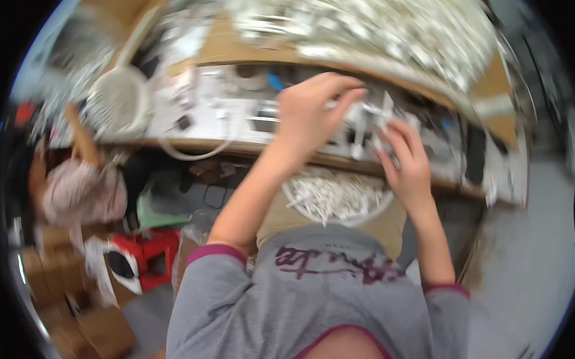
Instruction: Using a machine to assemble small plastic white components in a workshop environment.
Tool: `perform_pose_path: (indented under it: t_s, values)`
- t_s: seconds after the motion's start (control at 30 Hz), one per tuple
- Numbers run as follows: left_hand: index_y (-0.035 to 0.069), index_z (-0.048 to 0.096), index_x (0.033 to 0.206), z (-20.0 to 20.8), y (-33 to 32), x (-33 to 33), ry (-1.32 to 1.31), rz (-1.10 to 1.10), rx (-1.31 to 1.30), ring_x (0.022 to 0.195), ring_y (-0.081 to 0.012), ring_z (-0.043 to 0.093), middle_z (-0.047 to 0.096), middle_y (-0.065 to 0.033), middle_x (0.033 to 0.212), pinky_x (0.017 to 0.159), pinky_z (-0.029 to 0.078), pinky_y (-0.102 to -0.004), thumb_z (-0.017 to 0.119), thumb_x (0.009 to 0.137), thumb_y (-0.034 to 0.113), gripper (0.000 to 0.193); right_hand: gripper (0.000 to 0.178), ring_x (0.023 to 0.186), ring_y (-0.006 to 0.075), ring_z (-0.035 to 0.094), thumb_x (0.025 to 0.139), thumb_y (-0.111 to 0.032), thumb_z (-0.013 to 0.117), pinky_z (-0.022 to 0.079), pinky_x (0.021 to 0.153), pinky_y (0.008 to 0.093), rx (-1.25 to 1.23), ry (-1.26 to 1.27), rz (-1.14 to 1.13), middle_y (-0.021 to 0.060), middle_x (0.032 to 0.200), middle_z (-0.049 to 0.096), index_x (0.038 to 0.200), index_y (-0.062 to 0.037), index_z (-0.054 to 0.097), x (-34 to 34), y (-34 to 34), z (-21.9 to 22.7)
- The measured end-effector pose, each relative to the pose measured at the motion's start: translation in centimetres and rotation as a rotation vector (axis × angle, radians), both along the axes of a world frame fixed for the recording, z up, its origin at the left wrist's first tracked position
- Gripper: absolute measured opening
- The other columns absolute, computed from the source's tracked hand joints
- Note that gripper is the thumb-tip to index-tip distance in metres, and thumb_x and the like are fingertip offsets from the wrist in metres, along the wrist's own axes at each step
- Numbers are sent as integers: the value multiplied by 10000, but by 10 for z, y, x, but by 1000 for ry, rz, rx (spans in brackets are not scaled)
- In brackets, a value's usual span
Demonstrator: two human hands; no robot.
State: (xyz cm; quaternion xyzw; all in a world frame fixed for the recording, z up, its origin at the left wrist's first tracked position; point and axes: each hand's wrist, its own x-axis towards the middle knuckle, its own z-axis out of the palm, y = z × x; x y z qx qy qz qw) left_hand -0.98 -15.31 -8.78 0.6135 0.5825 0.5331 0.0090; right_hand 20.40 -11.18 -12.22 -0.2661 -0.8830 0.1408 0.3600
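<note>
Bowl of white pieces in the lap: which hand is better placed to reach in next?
Probably the right hand: it is lower in view, nearer the bowl. The left hand is farther off, over the bench. Blur hides what each holds.

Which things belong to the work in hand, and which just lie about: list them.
Likely in use:
blurred white piece between left hand and right hand
small white parts in the bowl
white heap behind

Probably lying about:
red stool
cardboard boxes
</note>
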Motion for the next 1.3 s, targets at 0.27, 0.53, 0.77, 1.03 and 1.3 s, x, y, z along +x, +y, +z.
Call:
perform_pose_path:
  t_s: [0.27,0.53,0.77,1.03,1.3]
  values:
    - [58,709,802,-14,135,-4,404,346,-182,845,-324,693,647,-169,878,708,560,-423,701,630,50,172,275,749,309,697,882,-75,667,541,642,375,171,-297,84,147,1348,615,1146,-4,644,4,-16,-40]
    - [-18,706,793,-28,162,10,166,185,-65,819,-367,694,673,-202,873,703,561,-437,733,614,109,222,417,888,322,705,883,-166,697,548,683,413,116,-440,-22,86,1259,673,1278,-82,593,-6,-2,-40]
    - [28,717,843,-18,151,-2,-187,-57,24,789,-358,659,608,-152,876,750,546,-416,763,602,98,256,405,828,336,709,862,-132,717,554,673,403,155,-434,75,131,1246,678,1242,-41,608,-9,3,-30]
    - [10,709,891,13,12,9,-259,-224,19,911,-301,661,578,-157,1082,772,550,-370,766,684,69,223,355,641,110,600,873,-210,763,488,608,284,-226,-193,-6,89,897,717,1164,-26,677,-17,42,39]
    - [49,730,881,-55,-37,48,137,-99,69,989,-292,649,611,-129,1181,778,555,-404,778,677,152,234,409,720,207,645,886,-370,743,511,684,359,121,-169,-263,103,903,700,1122,-46,665,-60,165,55]
